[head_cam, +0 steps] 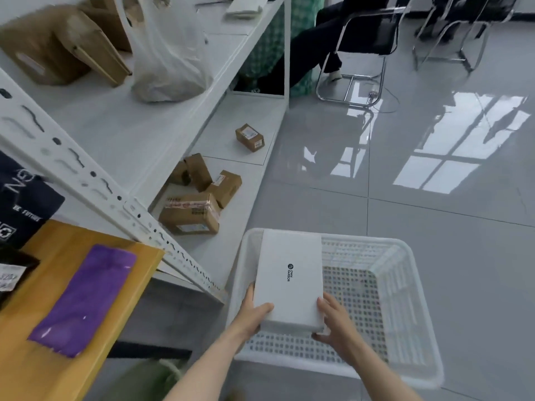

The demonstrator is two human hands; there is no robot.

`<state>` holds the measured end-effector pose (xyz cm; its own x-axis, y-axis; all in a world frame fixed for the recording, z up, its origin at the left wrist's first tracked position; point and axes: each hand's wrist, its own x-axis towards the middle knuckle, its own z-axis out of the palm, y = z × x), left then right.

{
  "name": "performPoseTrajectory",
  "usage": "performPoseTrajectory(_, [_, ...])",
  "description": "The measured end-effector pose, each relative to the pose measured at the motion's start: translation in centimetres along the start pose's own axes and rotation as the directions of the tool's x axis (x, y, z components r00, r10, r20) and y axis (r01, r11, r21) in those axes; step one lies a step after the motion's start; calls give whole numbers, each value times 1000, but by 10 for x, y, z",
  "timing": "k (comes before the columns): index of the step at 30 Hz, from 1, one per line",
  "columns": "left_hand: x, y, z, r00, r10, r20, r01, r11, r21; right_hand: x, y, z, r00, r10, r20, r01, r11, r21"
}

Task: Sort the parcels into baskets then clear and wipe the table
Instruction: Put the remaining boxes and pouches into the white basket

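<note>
1. Over the left side of one white basket (405, 250): one white box (289, 279).
2. Hands: left hand (254, 311) and right hand (337, 328) grip its near end, one per side.
3. Lower shelf (246, 108): five brown parcels (189, 212).

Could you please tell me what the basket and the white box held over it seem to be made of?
Basket: probably white plastic, slightly glossy, judging by its moulded grid of holes. Box: likely matte white cardboard, given crisp edges and a printed logo.

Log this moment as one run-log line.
step: sort parcels | left grip: holds white box | right grip: holds white box | box: over white basket | table: purple pouch on it
</note>
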<state>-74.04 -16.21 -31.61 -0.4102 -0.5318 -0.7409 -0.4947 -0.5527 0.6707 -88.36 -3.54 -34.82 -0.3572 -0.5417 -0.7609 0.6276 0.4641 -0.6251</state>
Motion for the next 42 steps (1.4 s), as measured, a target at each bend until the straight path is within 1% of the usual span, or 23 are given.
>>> performPoseTrajectory(2, [22, -33, 7, 1000, -5, 22, 5, 1000, -31, 24, 27, -17, 1000, 21, 2, -21, 1000, -15])
performPoseTrajectory(4, [47, -68, 11, 1000, 4, 11, -4, 1000, -24, 49, 55, -26, 1000, 21, 4, -21, 1000, -15])
performPoseTrajectory(6, [76, -97, 11, 999, 32, -25, -32, 1000, 0, 75, 81, -32, 1000, -12, 19, 13, 1000, -27])
performPoseTrajectory(9, [129, -134, 4, 995, 48, -89, -47, 999, 21, 120, 112, -33, 999, -27, 26, 29, 993, -113])
performPoseTrajectory(11, [169, -159, -3, 993, 63, -98, -48, 988, 145, 161, 137, -35, 999, -16, 49, 26, 979, -201])
performPoseTrajectory(13, [211, -176, -10, 991, 58, -122, -21, 958, 286, 207, 155, -37, 993, -34, 114, 67, 951, -302])
performPoseTrajectory(15, [250, -185, -13, 992, 58, -112, -1, 893, 449, 254, 165, -38, 982, -53, 183, 121, 914, -387])
performPoseTrajectory(16, [263, -183, -15, 994, 45, -100, 16, 842, 540, 272, 164, -38, 978, -47, 203, 134, 887, -441])
performPoseTrajectory(18, [286, -189, -17, 997, 31, -69, 29, 682, 730, 300, 166, -38, 964, -39, 261, 176, 833, -525])
performPoseTrajectory(19, [296, -195, -18, 998, 6, -69, 51, 600, 798, 315, 171, -39, 954, -34, 297, 201, 807, -555])
performPoseTrajectory(21, [312, -204, -19, 996, -43, -80, 91, 486, 869, 337, 180, -41, 944, -13, 329, 225, 755, -616])
performPoseTrajectory(23, [323, -213, -18, 993, -53, -110, 122, 412, 903, 355, 187, -41, 933, 43, 358, 231, 690, -686])
performPoseTrajectory(25, [330, -216, -20, 991, -82, -102, 124, 344, 931, 364, 189, -40, 920, 103, 379, 245, 604, -759])
performPoseTrajectory(28, [332, -213, -23, 990, -112, -87, 116, 295, 948, 376, 197, -39, 916, 146, 375, 234, 564, -792])
performPoseTrajectory(31, [330, -212, -25, 977, -180, -112, 142, 169, 975, 380, 203, -33, 902, 236, 363, 208, 499, -841])
performPoseTrajectory(33, [330, -210, -26, 967, -215, -134, 162, 116, 980, 378, 197, -32, 881, 290, 375, 196, 498, -845])
performPoseTrajectory(35, [333, -210, -26, 963, -218, -157, 178, 83, 980, 376, 189, -32, 842, 366, 397, 199, 474, -858])
performPoseTrajectory(37, [336, -208, -24, 965, -196, -177, 193, 66, 979, 376, 187, -33, 836, 405, 372, 191, 420, -887])
performPoseTrajectory(39, [340, -207, -23, 977, -118, -179, 186, 53, 981, 376, 188, -28, 875, 355, 329, 189, 377, -907])
performPoseTrajectory(40, [343, -209, -24, 984, -61, -170, 173, 56, 983, 377, 189, -26, 907, 282, 313, 197, 373, -907])
performPoseTrajectory(41, [346, -210, -26, 987, -13, -159, 160, 63, 985, 380, 189, -23, 936, 176, 303, 219, 383, -897])
performPoseTrajectory(42, [349, -211, -27, 991, 7, -137, 136, 73, 988, 384, 189, -22, 951, 66, 303, 251, 409, -877])
